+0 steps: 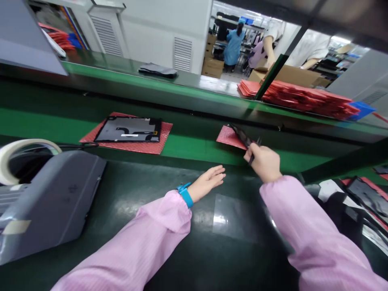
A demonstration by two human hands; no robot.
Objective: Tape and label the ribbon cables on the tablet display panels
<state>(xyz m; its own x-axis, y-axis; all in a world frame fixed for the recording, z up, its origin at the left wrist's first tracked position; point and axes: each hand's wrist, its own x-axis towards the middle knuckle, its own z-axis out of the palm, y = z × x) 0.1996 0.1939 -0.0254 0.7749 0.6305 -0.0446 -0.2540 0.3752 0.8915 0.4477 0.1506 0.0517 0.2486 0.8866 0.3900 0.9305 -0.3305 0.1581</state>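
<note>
Over the dark bench mat, my left hand [207,184] is held flat with its fingers stretched out, holding nothing. A blue band [185,195] circles that wrist. My right hand [264,161] is closed on a thin, dark, pointed tool that looks like black tweezers [251,159]. Directly by its fingertips, a blurred dark panel [241,134] lies over a pink bubble-wrap sheet [228,137]; I cannot tell whether the fingers also grip it. Below the hands, a clear plastic film [230,216] rests on the mat.
At the left, a flat screen panel [133,129] lies on pink bubble wrap [162,141] on the green strip. Nearer stand a tape roll [53,145] and grey machine [60,198]. Red bags [309,99] lie stacked on the shelf. More panels [368,194] are at right. People work behind.
</note>
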